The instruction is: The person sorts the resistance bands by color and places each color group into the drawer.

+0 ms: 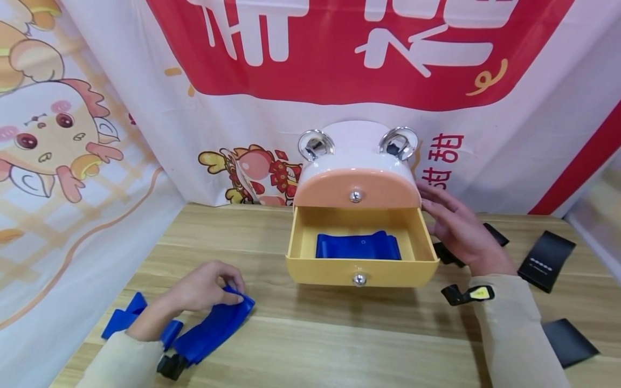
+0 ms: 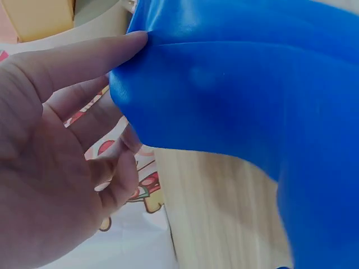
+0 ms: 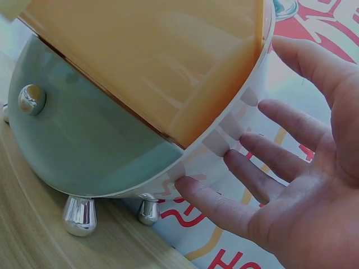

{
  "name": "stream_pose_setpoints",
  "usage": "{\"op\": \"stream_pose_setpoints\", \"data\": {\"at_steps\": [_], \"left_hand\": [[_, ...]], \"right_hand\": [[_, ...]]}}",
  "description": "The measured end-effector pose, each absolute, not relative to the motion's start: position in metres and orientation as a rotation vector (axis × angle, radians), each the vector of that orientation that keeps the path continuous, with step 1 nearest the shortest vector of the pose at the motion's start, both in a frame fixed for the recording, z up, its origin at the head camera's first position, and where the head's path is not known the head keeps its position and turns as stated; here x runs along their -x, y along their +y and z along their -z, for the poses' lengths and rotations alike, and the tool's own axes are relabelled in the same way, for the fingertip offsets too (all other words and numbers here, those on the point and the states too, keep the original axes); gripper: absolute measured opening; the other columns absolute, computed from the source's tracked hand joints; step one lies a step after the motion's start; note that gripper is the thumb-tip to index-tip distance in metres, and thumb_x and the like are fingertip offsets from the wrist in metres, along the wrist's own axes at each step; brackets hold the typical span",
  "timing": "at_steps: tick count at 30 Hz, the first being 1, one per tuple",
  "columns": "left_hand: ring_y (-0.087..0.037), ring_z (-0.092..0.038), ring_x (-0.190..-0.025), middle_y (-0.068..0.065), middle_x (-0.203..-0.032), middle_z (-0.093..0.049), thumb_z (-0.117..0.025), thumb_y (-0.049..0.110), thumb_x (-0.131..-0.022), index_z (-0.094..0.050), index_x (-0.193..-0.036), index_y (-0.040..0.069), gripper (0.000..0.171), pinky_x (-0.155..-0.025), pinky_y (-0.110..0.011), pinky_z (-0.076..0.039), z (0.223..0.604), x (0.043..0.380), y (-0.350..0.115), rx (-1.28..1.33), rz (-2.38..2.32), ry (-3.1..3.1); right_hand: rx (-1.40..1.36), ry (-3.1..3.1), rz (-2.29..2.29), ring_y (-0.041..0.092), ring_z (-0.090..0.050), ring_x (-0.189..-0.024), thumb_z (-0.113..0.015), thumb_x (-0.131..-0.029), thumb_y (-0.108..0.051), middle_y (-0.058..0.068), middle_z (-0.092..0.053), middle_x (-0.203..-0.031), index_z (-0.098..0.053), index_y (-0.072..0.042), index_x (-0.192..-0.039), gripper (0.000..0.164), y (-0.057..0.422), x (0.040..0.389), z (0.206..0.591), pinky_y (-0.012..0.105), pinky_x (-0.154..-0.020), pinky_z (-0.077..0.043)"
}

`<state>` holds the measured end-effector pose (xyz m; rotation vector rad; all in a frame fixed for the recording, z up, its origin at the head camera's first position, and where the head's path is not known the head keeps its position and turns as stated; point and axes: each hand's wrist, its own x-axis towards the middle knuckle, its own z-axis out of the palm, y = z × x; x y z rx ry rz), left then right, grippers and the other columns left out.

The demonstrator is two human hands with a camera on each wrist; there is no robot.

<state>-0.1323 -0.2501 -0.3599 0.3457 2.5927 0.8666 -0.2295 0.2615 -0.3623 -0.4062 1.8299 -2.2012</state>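
At the left of the head view, my left hand (image 1: 206, 285) pinches one end of a flat blue elastic band (image 1: 213, 331) between thumb and fingers. The left wrist view shows the band (image 2: 213, 95) large, its smooth folded layers at the thumb tip. My right hand (image 1: 461, 231) is against the right side of a small rounded desk cabinet (image 1: 358, 143). Its fingers are spread, with fingertips (image 3: 188, 185) at the white wall. The cabinet's yellow drawer (image 1: 320, 274) is pulled out, and a folded blue band (image 1: 351, 246) lies inside.
More blue band (image 1: 118, 321) lies beside my left wrist. Black flat packets (image 1: 546, 261) and a dark square piece (image 1: 570, 342) lie on the wooden table (image 1: 339, 345) at right. Below the open drawer is a green drawer (image 3: 90, 134). A printed cloth (image 1: 262, 118) hangs behind.
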Motion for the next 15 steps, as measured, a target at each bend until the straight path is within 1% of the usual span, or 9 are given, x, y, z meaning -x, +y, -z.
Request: {"op": "stream_pose_setpoints", "data": {"at_steps": [3,9,13,15], "left_hand": [[-0.018,-0.065,-0.091,0.004,-0.091,-0.074,-0.084,0.011,-0.092,-0.078,-0.091,0.016,0.008,-0.082,-0.035,-0.049,0.356,0.133,-0.252,-0.356,-0.887,2.615],[-0.02,-0.067,-0.088,0.001,-0.094,-0.075,-0.082,0.013,-0.094,-0.076,-0.095,0.015,0.007,-0.074,-0.031,-0.055,0.348,0.132,-0.256,-0.328,-0.963,2.613],[-0.02,-0.07,-0.088,-0.002,-0.094,-0.077,-0.081,0.01,-0.095,-0.075,-0.098,0.011,0.007,-0.071,-0.028,-0.057,0.339,0.13,-0.257,-0.317,-1.004,2.611],[-0.02,-0.07,-0.086,-0.001,-0.093,-0.077,-0.08,0.01,-0.096,-0.074,-0.098,0.011,0.006,-0.071,-0.028,-0.057,0.333,0.129,-0.256,-0.305,-0.998,2.64]], "right_hand": [[0.402,1.83,2.202,0.004,-0.059,-0.134,-0.052,-0.115,-0.023,-0.01,-0.051,-0.155,-0.038,-0.023,-0.167,0.054,0.261,0.229,0.362,0.031,-0.098,-0.063],[0.399,1.83,2.209,0.004,-0.059,-0.133,-0.052,-0.115,-0.023,-0.01,-0.053,-0.154,-0.039,-0.022,-0.167,0.054,0.261,0.229,0.363,0.031,-0.097,-0.064],[0.382,1.847,2.198,0.004,-0.059,-0.134,-0.053,-0.114,-0.024,-0.01,-0.052,-0.155,-0.038,-0.023,-0.168,0.055,0.261,0.228,0.362,0.031,-0.097,-0.064],[0.374,1.85,2.194,0.004,-0.059,-0.134,-0.053,-0.114,-0.025,-0.01,-0.051,-0.156,-0.038,-0.024,-0.168,0.056,0.261,0.228,0.361,0.03,-0.097,-0.064]]}}
